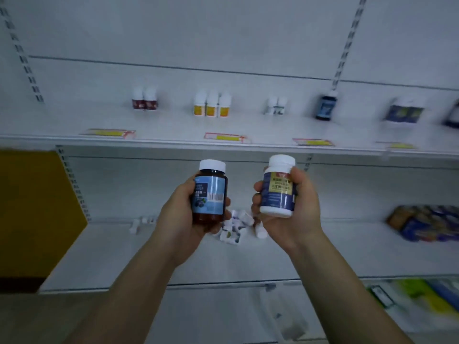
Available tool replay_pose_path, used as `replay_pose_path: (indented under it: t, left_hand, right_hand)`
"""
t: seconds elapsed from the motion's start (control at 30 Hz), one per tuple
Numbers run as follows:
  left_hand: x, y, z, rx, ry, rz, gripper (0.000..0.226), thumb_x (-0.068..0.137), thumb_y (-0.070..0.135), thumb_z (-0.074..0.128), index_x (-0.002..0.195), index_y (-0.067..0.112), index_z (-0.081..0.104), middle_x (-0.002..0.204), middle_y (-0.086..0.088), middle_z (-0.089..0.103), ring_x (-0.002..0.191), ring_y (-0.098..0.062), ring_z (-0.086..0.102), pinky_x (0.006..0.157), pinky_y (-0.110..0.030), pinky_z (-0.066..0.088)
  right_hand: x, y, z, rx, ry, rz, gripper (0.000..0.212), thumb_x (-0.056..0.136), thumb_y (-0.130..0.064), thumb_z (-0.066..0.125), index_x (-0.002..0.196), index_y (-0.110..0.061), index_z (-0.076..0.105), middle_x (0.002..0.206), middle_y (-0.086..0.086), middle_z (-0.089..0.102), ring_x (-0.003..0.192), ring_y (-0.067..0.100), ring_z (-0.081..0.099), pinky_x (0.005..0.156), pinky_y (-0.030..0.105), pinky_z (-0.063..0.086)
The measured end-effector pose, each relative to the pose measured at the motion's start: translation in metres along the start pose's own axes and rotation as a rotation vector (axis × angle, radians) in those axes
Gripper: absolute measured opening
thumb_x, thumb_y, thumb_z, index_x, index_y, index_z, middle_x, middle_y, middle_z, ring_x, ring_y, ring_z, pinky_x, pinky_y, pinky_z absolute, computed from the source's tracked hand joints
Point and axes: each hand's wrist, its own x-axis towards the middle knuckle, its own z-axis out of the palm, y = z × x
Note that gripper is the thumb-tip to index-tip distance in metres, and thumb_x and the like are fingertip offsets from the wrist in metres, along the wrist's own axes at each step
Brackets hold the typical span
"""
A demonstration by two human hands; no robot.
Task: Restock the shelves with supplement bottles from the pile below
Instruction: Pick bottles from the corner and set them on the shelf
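Holding an amber bottle (210,194) in the left hand (185,214) and a white bottle (279,188) in the right hand (291,207), fingers wrapped round each; the upper shelf (173,125) looks sparsely stocked, and a pile (234,225) remains below.

Probably a pharmacy shop: price tags (224,137) edging white retail shelving (173,142).

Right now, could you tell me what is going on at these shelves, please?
A person is restocking and holds one bottle in each of their hands. The left hand grips a dark amber bottle with a blue label; the right hand grips a white bottle with a navy and yellow label. Both are raised just below the white upper shelf, where small groups of bottles already stand. A pile of small white bottles lies on the shelf below.
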Motion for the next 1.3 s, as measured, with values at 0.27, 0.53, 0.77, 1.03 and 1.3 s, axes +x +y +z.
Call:
replay_pose_path:
  t: [0.27,0.53,0.77,1.03,1.3]
  left_hand:
    - [0.003,-0.056,0.198,-0.062,-0.319,0.041,0.032,0.086,0.023,0.046,0.115,0.015,0.056,0.090,-0.013,0.061,0.077,-0.029,0.056,0.050,-0.026,0.047]
    - [0.042,-0.068,0.289,0.266,-0.346,0.218,0.049,0.089,-0.008,0.044,0.126,0.025,0.044,0.103,-0.008,0.057,0.088,-0.026,0.058,0.078,-0.039,0.053]
    - [0.117,-0.048,0.310,0.445,-0.318,0.302,0.057,0.086,-0.003,0.059,0.127,0.029,0.038,0.119,-0.011,0.053,0.101,-0.026,0.062,0.089,-0.041,0.054]
    - [0.249,-0.032,0.334,1.102,-0.279,0.351,0.064,0.081,0.001,0.063,0.125,0.026,0.024,0.111,-0.007,0.048,0.092,-0.019,0.053,0.072,-0.026,0.047]
    - [0.327,-0.036,0.352,1.473,-0.191,0.670,0.071,0.078,0.021,0.075,0.138,0.022,0.037,0.128,-0.005,0.047,0.114,-0.020,0.046,0.093,-0.028,0.037]
  right_hand:
    - [-0.062,-0.169,-0.107,-0.215,0.074,-0.257,0.039,0.074,-0.037,0.053,0.098,-0.007,0.059,0.078,0.013,0.063,0.065,0.022,0.061,0.052,0.025,0.052]
    - [-0.054,-0.268,-0.178,-0.597,0.201,-0.446,0.017,0.096,-0.025,0.051,0.111,-0.025,0.058,0.100,-0.003,0.068,0.090,0.013,0.065,0.079,0.031,0.047]
    - [0.021,-0.300,-0.201,-0.668,0.138,-0.466,0.022,0.089,-0.014,0.062,0.109,-0.023,0.060,0.105,-0.001,0.068,0.098,0.019,0.065,0.079,0.037,0.052]
    - [0.133,-0.341,-0.234,-1.007,0.181,-0.403,0.038,0.085,-0.024,0.068,0.121,-0.023,0.056,0.116,-0.007,0.064,0.107,0.013,0.061,0.092,0.035,0.051]
    - [0.184,-0.362,-0.246,-1.236,0.050,-0.301,0.058,0.090,-0.023,0.064,0.137,-0.037,0.034,0.118,-0.005,0.050,0.100,0.011,0.056,0.079,0.023,0.045]
